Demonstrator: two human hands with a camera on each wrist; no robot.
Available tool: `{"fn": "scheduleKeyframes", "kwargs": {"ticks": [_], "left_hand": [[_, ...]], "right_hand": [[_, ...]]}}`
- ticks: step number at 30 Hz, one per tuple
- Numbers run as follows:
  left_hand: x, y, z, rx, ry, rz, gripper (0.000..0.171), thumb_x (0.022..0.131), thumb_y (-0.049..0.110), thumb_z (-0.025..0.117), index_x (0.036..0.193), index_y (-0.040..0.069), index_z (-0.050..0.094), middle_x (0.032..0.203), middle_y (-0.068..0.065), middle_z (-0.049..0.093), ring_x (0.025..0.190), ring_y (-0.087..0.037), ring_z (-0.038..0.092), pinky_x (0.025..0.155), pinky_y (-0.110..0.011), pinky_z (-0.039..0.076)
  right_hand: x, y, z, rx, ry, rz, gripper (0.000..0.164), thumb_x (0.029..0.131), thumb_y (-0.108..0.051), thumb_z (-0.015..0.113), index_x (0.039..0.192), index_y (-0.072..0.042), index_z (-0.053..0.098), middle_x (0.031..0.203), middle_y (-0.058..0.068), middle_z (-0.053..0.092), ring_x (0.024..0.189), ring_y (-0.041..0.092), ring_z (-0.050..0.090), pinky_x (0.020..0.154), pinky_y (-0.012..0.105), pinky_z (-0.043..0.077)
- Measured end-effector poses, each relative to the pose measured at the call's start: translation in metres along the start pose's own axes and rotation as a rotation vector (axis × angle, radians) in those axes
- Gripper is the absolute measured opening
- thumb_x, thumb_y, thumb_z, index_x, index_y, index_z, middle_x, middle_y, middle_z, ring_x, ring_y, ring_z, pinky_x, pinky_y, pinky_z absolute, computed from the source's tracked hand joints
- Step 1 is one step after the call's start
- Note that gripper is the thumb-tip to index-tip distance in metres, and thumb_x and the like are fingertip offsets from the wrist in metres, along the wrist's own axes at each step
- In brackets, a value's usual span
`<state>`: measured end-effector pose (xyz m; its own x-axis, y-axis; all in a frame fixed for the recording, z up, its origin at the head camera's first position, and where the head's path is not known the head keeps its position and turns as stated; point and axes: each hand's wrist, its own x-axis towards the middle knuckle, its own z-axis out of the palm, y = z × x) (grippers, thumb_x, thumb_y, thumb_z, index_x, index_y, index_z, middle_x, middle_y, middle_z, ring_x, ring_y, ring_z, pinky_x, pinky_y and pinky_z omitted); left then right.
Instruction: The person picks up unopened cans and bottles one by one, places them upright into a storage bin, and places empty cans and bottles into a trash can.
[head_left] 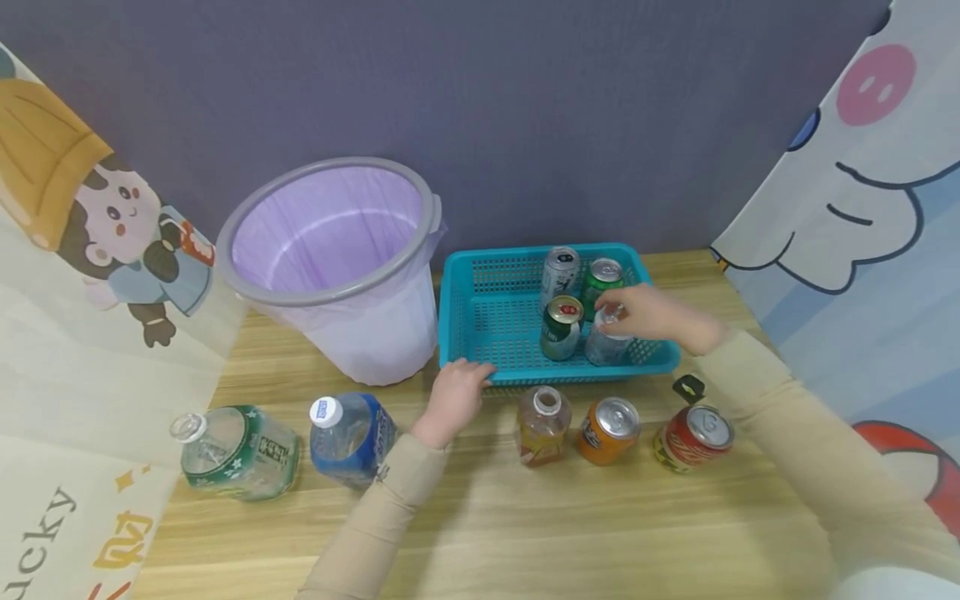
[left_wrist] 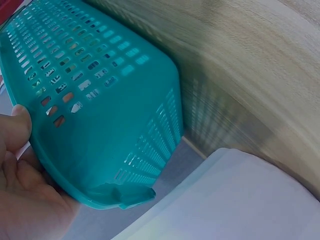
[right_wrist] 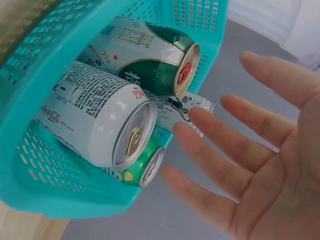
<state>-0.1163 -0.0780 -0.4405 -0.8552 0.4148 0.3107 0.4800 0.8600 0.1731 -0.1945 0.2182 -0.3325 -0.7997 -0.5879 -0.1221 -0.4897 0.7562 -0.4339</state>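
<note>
- I see the left hand gripping the teal basket at its near-left corner.
- The right hand — fingers spread wide — is beside the white can in the basket's near-right part.

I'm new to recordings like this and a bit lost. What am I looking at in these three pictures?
There is no machine here: each grip is a person's bare hand. The large picture comes from a camera worn on the head, looking forward and down. The other two come from cameras on the left and right wrists, each watching its own hand.

On the wooden table are a bin, a basket with four cans in it, a green-label bottle, a blue-label bottle, a small bottle, an orange can and a red can.

The left grip pinches the basket's rim. The right grip, fingers spread beside the basket's cans, holds nothing.
</note>
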Motion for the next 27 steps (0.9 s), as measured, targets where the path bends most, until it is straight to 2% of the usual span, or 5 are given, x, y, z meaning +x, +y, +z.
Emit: {"fn": "scheduleKeyframes", "kwargs": {"ticks": [9,19,23,27], "left_hand": [[0.0,0.0,0.0,-0.015,0.002,0.009,0.018,0.083,0.009,0.069,0.102,0.008,0.07,0.088,-0.005,0.073,0.074,-0.021,0.062,0.066,-0.031,0.049],[0.0,-0.001,0.0,-0.014,0.005,0.009,0.019,0.083,0.009,0.069,0.101,0.008,0.071,0.087,-0.005,0.073,0.074,-0.02,0.062,0.067,-0.031,0.049],[0.0,-0.001,0.0,-0.004,0.005,0.012,0.019,0.083,0.009,0.069,0.101,0.009,0.071,0.087,-0.004,0.073,0.074,-0.02,0.062,0.067,-0.031,0.05],[0.0,-0.001,0.001,-0.002,0.01,0.01,0.019,0.083,0.009,0.069,0.102,0.008,0.071,0.087,-0.005,0.073,0.075,-0.02,0.063,0.068,-0.031,0.05]], "right_hand": [[-0.016,0.002,0.005,-0.052,-0.019,-0.048,0.033,0.088,-0.017,0.065,0.115,0.002,0.062,0.104,0.015,0.069,0.091,0.03,0.065,0.078,0.044,0.055],[-0.038,0.005,0.016,-0.101,0.006,-0.103,0.033,0.083,-0.015,0.07,0.11,0.005,0.065,0.101,0.016,0.069,0.084,0.028,0.066,0.073,0.041,0.055],[-0.046,0.01,0.021,-0.096,-0.006,-0.128,0.031,0.082,-0.013,0.07,0.107,0.004,0.065,0.1,0.016,0.069,0.082,0.027,0.065,0.073,0.039,0.056],[-0.052,0.013,0.026,-0.086,-0.038,-0.119,0.029,0.084,-0.016,0.07,0.106,0.002,0.066,0.1,0.015,0.069,0.08,0.021,0.065,0.071,0.036,0.056]]}}
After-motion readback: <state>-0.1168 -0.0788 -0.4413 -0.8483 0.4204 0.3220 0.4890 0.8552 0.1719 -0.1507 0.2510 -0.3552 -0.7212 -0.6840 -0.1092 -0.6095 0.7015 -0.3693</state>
